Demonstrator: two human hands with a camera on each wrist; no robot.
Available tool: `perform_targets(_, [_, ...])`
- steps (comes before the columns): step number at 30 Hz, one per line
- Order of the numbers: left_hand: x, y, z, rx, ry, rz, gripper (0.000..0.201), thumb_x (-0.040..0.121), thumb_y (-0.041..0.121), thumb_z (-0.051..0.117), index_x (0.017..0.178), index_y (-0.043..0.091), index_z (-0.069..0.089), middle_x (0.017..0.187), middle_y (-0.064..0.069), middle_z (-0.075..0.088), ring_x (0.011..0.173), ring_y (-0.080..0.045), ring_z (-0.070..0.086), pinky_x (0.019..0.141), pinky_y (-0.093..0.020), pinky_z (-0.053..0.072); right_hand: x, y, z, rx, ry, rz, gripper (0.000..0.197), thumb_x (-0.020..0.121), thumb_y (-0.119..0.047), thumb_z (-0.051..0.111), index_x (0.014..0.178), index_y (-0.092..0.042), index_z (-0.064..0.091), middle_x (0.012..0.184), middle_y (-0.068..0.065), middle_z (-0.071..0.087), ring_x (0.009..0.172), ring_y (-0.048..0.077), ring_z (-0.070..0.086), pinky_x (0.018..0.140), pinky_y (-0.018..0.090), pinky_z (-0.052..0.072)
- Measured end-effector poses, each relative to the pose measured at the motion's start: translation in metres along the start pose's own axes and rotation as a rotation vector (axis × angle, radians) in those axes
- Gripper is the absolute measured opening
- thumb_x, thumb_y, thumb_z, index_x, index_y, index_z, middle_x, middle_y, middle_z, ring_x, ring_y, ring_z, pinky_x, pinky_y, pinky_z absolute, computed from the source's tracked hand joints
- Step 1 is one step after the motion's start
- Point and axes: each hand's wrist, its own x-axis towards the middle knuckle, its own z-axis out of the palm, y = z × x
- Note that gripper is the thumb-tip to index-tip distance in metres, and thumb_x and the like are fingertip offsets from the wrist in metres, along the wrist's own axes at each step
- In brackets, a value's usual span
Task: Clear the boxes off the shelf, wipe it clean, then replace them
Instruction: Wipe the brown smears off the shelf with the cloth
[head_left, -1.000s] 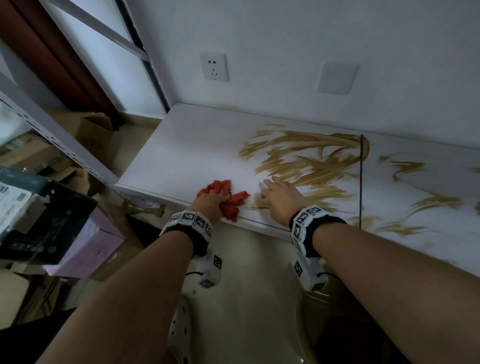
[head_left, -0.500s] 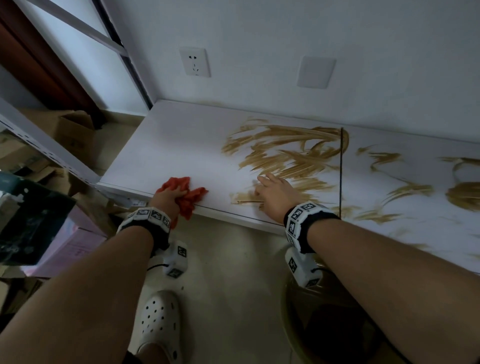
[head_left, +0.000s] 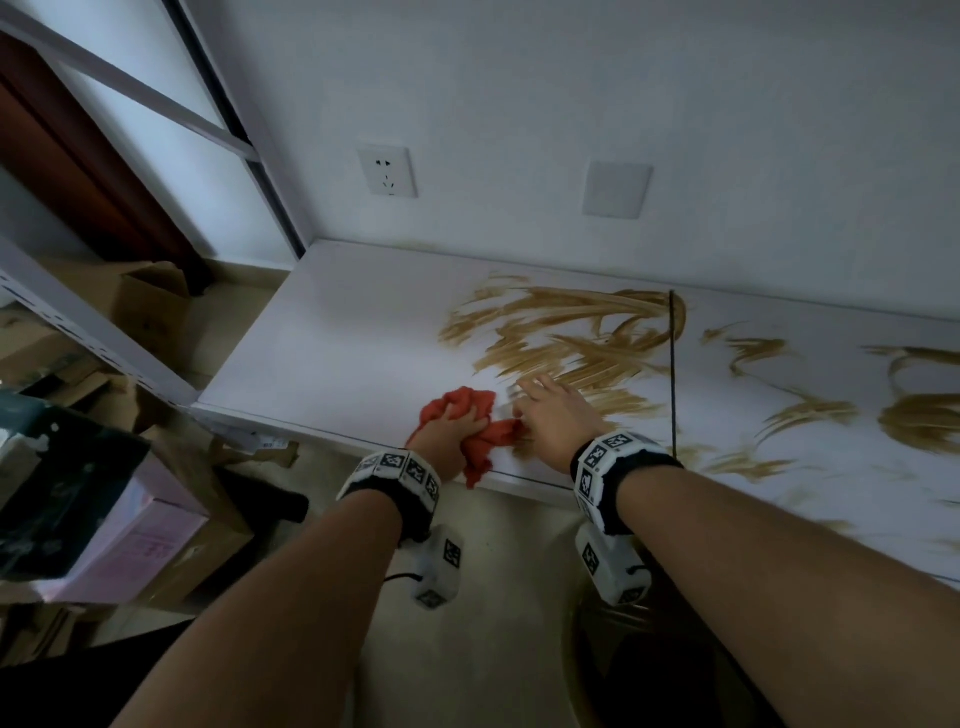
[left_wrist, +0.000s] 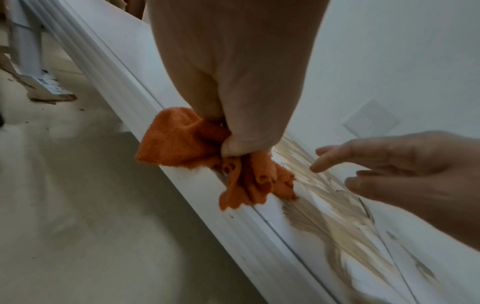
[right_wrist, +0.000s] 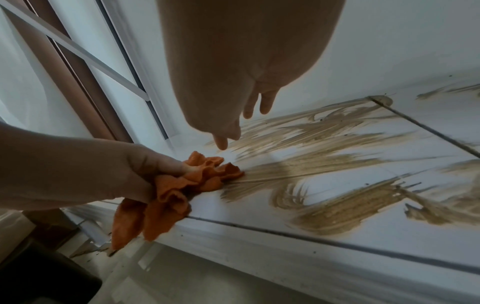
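Observation:
A white shelf (head_left: 332, 343) runs along the wall, streaked with brown smears (head_left: 566, 332) over its middle and right. My left hand (head_left: 452, 426) grips a crumpled orange-red cloth (head_left: 467, 405) at the shelf's front edge, with a corner hanging over the lip. The same cloth (left_wrist: 182, 139) bunches out of my fist in the left wrist view, and again (right_wrist: 182, 185) at the smears' edge in the right wrist view. My right hand (head_left: 550, 410) lies just right of the cloth, fingers (right_wrist: 221, 142) straight and spread on the smeared surface. No boxes stand on the shelf.
Cardboard and pink boxes (head_left: 150, 525) sit on the floor at left beside a grey rack post (head_left: 78, 322). A socket (head_left: 387, 171) and a blank plate (head_left: 615, 189) are on the wall. A dark seam (head_left: 672, 364) splits the shelf. A dark bin (head_left: 675, 675) stands below.
My left hand with the cloth swung left along the front edge, then came back right until it sits next to my right hand. The right hand stayed on the smears.

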Motion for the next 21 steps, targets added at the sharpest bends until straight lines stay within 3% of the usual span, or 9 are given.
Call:
perform_targets(2, [-0.007,0.003,-0.009,-0.073,-0.064,0.002,0.061,0.089,0.000,0.053,0.144,0.024,0.040,0.155,-0.002,0.028,0.140,-0.021,0.031,0.112,-0.025,0.026,0.000,-0.005,-0.001,0.023,-0.003,-0.002,0.054,0.087,-0.003,0.046,0.139,-0.015,0.039,0.158,0.005,0.011,0.147,0.022,0.001,0.118,0.039,0.007])
perform_targets(4, [-0.014,0.002,-0.021,-0.132,-0.049,-0.020,0.059,0.090,-0.004,0.045,0.141,0.024,0.044,0.152,-0.002,0.032,0.136,-0.020,0.037,0.105,-0.018,0.030,0.001,-0.012,-0.001,0.035,-0.011,-0.017,0.058,0.087,-0.001,0.045,0.143,-0.015,0.034,0.159,0.005,0.007,0.147,0.022,-0.001,0.119,0.038,0.006])
perform_targets(8, [-0.028,-0.022,-0.037,-0.073,0.132,0.002,0.060,0.084,-0.003,0.047,0.137,0.025,0.050,0.155,0.003,0.028,0.139,-0.020,0.033,0.116,-0.027,0.023,0.009,-0.023,0.008,0.011,0.010,-0.050,0.062,0.088,0.001,0.042,0.147,-0.014,0.025,0.159,0.004,0.004,0.147,0.022,-0.001,0.119,0.036,0.007])
perform_targets(11, [-0.033,-0.050,-0.037,-0.040,0.243,0.027,0.056,0.084,-0.004,0.055,0.135,0.018,0.053,0.151,-0.001,0.035,0.137,-0.019,0.039,0.113,-0.018,0.022,0.018,-0.034,0.017,0.028,0.042,-0.070,0.058,0.093,-0.003,0.037,0.148,-0.013,0.021,0.159,0.004,0.005,0.147,0.021,0.003,0.118,0.035,0.009])
perform_targets(17, [-0.025,-0.060,-0.033,-0.032,0.141,-0.017,0.059,0.090,0.003,0.052,0.144,0.022,0.038,0.145,-0.006,0.044,0.132,-0.025,0.045,0.108,-0.026,0.032,0.045,-0.062,0.033,0.026,0.045,-0.167,0.055,0.098,-0.034,0.041,0.146,-0.015,0.024,0.158,0.005,0.013,0.146,0.022,0.012,0.118,0.036,0.016])
perform_targets(21, [-0.025,-0.069,-0.046,-0.159,0.331,-0.074,0.049,0.089,0.001,0.049,0.135,0.019,0.052,0.132,-0.005,0.059,0.122,-0.020,0.055,0.101,-0.023,0.037,0.068,-0.073,0.038,0.000,0.050,-0.207,0.063,0.094,-0.039,0.047,0.147,-0.013,0.024,0.156,0.006,0.017,0.144,0.022,0.017,0.117,0.037,0.021])
